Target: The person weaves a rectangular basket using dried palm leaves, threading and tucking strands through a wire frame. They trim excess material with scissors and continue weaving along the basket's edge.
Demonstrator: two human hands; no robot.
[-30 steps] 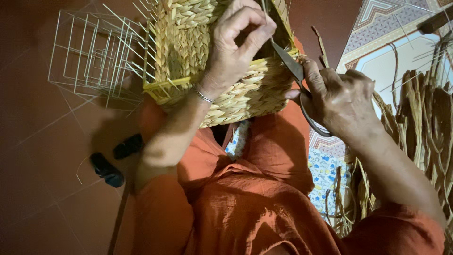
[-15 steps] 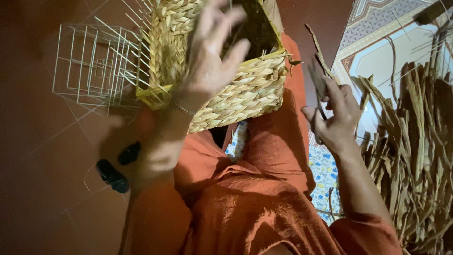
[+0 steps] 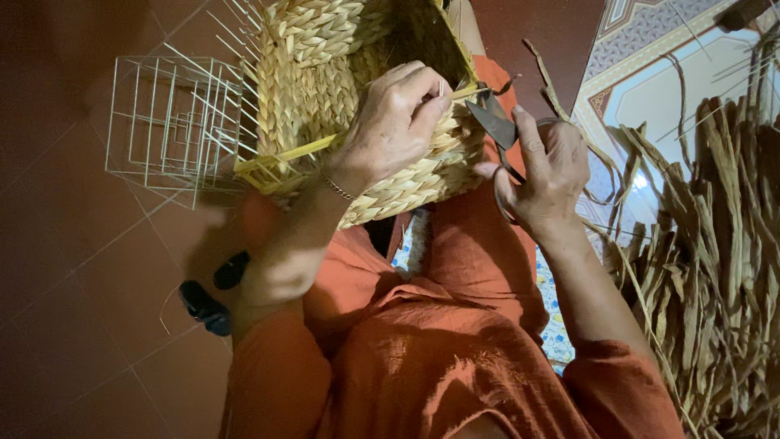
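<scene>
I see left hand pinching the basket rim, basket over the lap. Right hand closed round scissors, blades touching the rim. Wire frame beside basket.

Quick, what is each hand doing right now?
Left hand: closed, fingers pinching the woven basket rim.
Right hand: closed around scissors.

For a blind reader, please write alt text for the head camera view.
A person's left hand grips a woven straw basket on their lap while the right hand holds scissors at its rim. A wire frame and dried straw strips lie nearby.
</scene>
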